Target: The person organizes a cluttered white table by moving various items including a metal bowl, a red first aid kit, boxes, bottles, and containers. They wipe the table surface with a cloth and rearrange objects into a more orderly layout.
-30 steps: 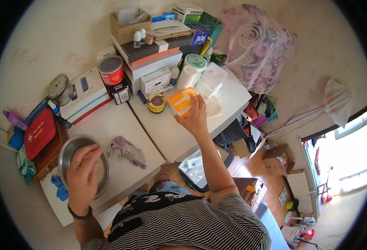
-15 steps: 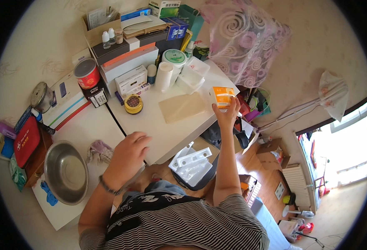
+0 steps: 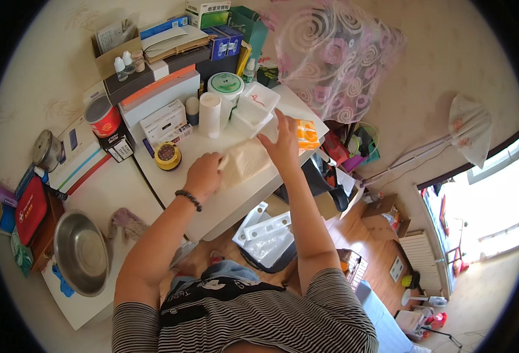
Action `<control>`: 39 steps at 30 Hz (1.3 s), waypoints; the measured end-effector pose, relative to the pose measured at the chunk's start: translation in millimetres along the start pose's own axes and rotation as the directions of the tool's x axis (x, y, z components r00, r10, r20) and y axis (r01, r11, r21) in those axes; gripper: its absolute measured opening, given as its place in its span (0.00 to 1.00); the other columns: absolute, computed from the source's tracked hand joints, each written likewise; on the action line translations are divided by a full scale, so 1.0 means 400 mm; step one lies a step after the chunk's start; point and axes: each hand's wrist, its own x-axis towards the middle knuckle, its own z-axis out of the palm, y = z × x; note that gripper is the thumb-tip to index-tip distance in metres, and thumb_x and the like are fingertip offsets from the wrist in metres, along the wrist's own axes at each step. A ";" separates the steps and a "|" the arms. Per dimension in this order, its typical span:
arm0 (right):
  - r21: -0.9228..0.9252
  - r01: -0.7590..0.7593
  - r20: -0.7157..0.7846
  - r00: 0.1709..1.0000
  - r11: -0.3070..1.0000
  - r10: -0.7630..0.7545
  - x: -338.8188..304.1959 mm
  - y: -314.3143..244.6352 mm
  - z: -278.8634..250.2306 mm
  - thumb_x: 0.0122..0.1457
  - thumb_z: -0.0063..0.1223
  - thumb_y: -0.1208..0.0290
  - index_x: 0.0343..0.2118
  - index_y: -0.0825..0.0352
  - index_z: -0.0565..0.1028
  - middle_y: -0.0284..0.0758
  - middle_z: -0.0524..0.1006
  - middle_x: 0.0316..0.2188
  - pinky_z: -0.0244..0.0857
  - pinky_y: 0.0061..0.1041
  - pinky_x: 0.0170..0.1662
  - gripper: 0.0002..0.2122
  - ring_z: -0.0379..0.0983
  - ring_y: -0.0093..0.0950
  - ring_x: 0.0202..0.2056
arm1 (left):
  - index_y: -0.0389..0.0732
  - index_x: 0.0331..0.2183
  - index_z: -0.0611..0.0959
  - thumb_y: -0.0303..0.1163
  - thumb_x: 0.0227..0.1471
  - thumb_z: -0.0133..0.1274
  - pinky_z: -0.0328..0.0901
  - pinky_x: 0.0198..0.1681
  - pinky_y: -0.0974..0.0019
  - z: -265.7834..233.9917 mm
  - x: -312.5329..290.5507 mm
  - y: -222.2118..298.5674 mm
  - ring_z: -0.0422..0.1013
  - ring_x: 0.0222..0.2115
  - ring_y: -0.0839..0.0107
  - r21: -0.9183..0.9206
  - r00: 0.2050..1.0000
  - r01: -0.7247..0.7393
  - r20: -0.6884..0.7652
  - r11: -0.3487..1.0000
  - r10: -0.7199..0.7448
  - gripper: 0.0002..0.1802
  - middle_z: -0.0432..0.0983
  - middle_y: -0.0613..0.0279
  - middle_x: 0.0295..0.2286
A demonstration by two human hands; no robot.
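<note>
The white table (image 3: 224, 197) carries a beige sheet of paper (image 3: 244, 165) lying flat near its front edge, its long axis running from the left hand toward the orange packet (image 3: 307, 134) at the right corner. Behind the sheet, toward the back edge, stand a white foam tray (image 3: 253, 109), a white cylinder (image 3: 210, 115) and a round yellow tin (image 3: 167, 156).

The left hand (image 3: 203, 175) rests palm down on the sheet's left end, fingers curled loosely together, the forearm coming up from the lower left with a dark bead bracelet (image 3: 188, 199) at the wrist. The right hand (image 3: 283, 144) lies over the sheet's right end, fingers spread and stretched forward, fingertips just beside the orange packet; its forearm runs nearly straight up from the body.
</note>
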 end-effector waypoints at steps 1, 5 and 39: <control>-0.017 0.065 0.000 0.998 0.998 -0.065 0.022 -0.006 0.007 0.44 0.68 0.71 0.57 0.60 0.65 0.48 0.65 0.49 0.66 0.37 0.49 0.34 0.67 0.46 0.49 | 0.39 0.38 0.79 0.25 0.44 0.54 0.67 0.41 0.55 -0.015 -0.023 -0.005 0.72 0.38 0.52 0.003 1.000 0.006 -0.012 1.000 -0.006 0.14 0.75 0.51 0.35; -0.278 0.121 0.035 0.993 0.953 -0.116 0.089 0.039 0.038 0.46 0.66 0.72 0.53 0.57 0.70 0.50 0.64 0.50 0.67 0.40 0.48 0.28 0.68 0.48 0.49 | 0.38 0.41 0.78 0.26 0.43 0.55 0.68 0.42 0.56 -0.098 -0.097 -0.031 0.71 0.40 0.52 0.118 0.987 0.112 0.101 0.987 -0.124 0.18 0.74 0.50 0.37; 0.290 -0.217 0.092 0.976 0.932 0.199 0.112 0.186 0.138 0.36 0.74 0.70 0.62 0.76 0.48 0.51 0.59 0.58 0.53 0.37 0.62 0.53 0.56 0.44 0.60 | 0.36 0.51 0.71 0.30 0.47 0.60 0.62 0.55 0.60 -0.372 -0.279 -0.049 0.65 0.51 0.54 0.055 0.941 -0.037 -0.335 0.998 0.053 0.29 0.68 0.49 0.48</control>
